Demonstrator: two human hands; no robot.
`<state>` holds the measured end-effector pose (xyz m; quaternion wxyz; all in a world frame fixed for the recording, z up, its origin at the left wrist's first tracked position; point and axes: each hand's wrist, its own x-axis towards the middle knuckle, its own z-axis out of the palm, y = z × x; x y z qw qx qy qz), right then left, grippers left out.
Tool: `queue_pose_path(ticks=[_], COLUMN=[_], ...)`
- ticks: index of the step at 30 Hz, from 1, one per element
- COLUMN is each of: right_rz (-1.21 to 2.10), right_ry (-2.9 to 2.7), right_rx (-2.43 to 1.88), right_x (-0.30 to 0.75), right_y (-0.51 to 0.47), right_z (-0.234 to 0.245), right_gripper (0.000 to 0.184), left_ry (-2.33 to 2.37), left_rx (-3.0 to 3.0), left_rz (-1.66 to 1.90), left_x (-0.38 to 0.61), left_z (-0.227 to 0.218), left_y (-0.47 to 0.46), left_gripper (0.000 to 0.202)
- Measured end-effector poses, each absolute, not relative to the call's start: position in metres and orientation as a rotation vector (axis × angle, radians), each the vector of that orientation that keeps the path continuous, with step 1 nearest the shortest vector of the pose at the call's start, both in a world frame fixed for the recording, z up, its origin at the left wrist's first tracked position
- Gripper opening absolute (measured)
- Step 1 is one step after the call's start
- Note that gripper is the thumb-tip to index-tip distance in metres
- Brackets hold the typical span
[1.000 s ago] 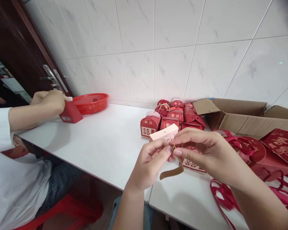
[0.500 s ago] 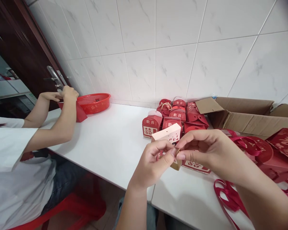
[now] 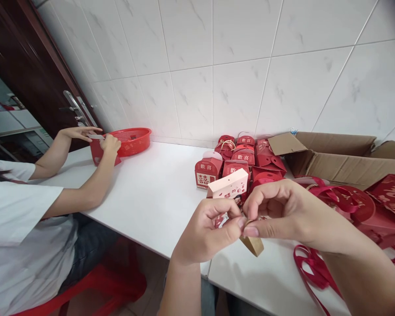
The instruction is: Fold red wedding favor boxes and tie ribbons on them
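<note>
Fingertips of my left hand (image 3: pixel 213 226) and my right hand (image 3: pixel 279 215) meet in front of the boxes, both pinching a gold ribbon (image 3: pixel 254 246). A loop of it hangs below the fingers, over the white table. Just behind my hands stands a pale pink box (image 3: pixel 228 184) with dark lettering and small marks; its lower part is hidden. A red box (image 3: pixel 206 172) with a rounded top and a white label sits to the left of it, among several similar red boxes (image 3: pixel 245 151).
An open cardboard box (image 3: pixel 342 169) stands at the back right. Red ribbon (image 3: pixel 316 272) and larger red boxes (image 3: pixel 365 210) lie to the right. Along the white table (image 3: pixel 151 197), a co-worker (image 3: pixel 29 210) handles a red box (image 3: pixel 100 153) near a red basket (image 3: pixel 134 140).
My hands have moved slightly down, and the gold ribbon's loop now hangs farther out below them. The co-worker's hands have lowered and shifted right, and their red box has turned.
</note>
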<state>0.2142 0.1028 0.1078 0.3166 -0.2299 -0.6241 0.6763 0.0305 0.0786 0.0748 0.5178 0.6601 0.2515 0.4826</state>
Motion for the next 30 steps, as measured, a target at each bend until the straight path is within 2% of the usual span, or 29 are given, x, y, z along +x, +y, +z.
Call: queue_pose_path(ticks=[9,15,18,22,24,27,30], right_rz=[1.852,1.755,1.614,1.238,1.102,0.979,0.975], right_ry=[-1.649,-1.743,-1.773,-1.823,-1.863,-1.890,-1.897], right_rx=[-0.439,-0.542,-0.647,-0.872,-0.963,-0.997,-0.976], right_x=[0.218,0.222,0.231,0.252,0.264,0.277,0.282], right_y=[0.111,0.114,0.118,0.125,0.126,0.125,0.124], right_z=[0.110,0.113,0.119,0.129,0.133,0.137,0.138], right_gripper=[0.012,0.013,0.015,0.019,0.021,0.023,0.023], left_ry=[0.585,0.832,0.997,1.264,1.402,1.503,1.472], left_rx=[1.479,1.610,1.655,1.607,1.580,1.566,1.481], left_rz=[1.245,1.251,1.339,1.616,1.646,1.527,1.485], left_x=[0.038,0.039,0.030,0.016,0.013,0.018,0.032], left_z=[0.070,0.075,0.078,0.076,0.071,0.061,0.051], left_y=[0.086,0.079,0.079,0.088,0.095,0.107,0.119], left_gripper=[0.029,0.030,0.025,0.011,0.021,0.048,0.071])
